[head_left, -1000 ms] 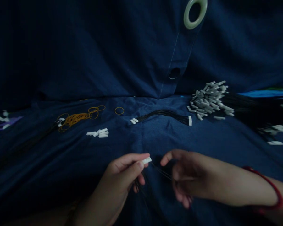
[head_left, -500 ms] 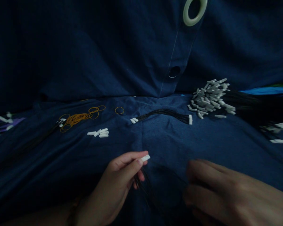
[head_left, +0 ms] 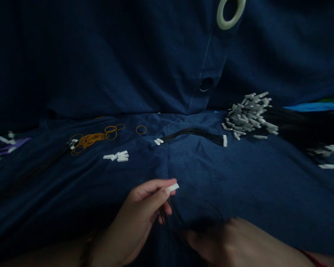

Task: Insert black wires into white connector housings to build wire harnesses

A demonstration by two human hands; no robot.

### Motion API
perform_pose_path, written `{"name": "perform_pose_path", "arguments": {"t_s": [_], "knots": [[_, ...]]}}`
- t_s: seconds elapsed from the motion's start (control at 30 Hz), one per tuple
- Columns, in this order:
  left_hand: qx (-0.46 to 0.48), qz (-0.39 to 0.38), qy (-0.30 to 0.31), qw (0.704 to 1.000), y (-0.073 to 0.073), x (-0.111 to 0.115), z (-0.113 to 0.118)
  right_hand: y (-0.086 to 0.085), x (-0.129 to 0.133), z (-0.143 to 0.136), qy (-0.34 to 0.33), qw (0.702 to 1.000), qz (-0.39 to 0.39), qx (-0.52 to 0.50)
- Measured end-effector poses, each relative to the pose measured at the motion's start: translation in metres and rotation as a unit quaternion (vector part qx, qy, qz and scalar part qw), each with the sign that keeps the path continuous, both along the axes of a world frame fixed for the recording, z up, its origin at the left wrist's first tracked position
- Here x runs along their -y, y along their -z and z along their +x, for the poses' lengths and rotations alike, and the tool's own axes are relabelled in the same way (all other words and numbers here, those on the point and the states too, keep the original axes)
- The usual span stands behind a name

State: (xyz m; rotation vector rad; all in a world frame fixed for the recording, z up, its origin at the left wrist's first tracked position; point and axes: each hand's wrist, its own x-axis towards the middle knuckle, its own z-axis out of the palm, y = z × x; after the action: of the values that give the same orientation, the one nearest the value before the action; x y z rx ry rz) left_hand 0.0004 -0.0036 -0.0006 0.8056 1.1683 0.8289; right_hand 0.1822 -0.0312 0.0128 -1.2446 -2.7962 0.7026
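Observation:
My left hand (head_left: 146, 209) pinches a small white connector (head_left: 173, 187) between thumb and fingertips. Thin black wires (head_left: 167, 217) hang from it, passing down under the fingers. Low on the right, my right hand (head_left: 225, 241) is blurred, close to those wires; its fingers are too smeared and dark to make out. A few fine wires run from the connector toward it. Beyond the hands lies a bundle of black wires (head_left: 196, 132) with a white connector (head_left: 225, 141) at its right end and small white pieces (head_left: 158, 141) at its left end.
Orange rubber bands (head_left: 93, 141) lie in a heap at left, with a single rubber band (head_left: 141, 129) apart. Loose white connectors (head_left: 118, 156) sit nearby. At right is a pile of white-tipped black wires (head_left: 247, 115). A pale ring (head_left: 231, 15) shows on the dark blue cloth (head_left: 128, 66).
My right hand has moved down and left, nearer the hanging wires. My left hand keeps its pinch on the connector, almost in place.

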Motion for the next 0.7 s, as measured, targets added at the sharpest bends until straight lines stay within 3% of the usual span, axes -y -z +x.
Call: {"name": "perform_pose_path", "arguments": {"t_s": [0.13,0.23,0.33,0.57,0.7], "knots": [[0.040,-0.002,0.004,0.999,0.001,0.001,-0.002,-0.010,-0.011,-0.005,0.086,0.992,-0.053,-0.077],[0.057,-0.007,0.015,0.998,0.002,0.001,-0.002,-0.011,-0.021,-0.006,0.079,0.959,-0.160,-0.220],[0.076,-0.017,0.019,0.997,0.001,0.001,-0.001,-0.002,-0.025,-0.009,0.075,0.923,-0.217,-0.309],[0.090,-0.014,0.015,0.996,0.000,0.002,0.000,0.018,-0.023,-0.013,0.149,0.874,-0.289,-0.360],[0.085,-0.013,0.018,0.996,-0.001,0.001,0.001,0.018,-0.022,-0.013,0.171,0.889,-0.254,-0.341]]}}
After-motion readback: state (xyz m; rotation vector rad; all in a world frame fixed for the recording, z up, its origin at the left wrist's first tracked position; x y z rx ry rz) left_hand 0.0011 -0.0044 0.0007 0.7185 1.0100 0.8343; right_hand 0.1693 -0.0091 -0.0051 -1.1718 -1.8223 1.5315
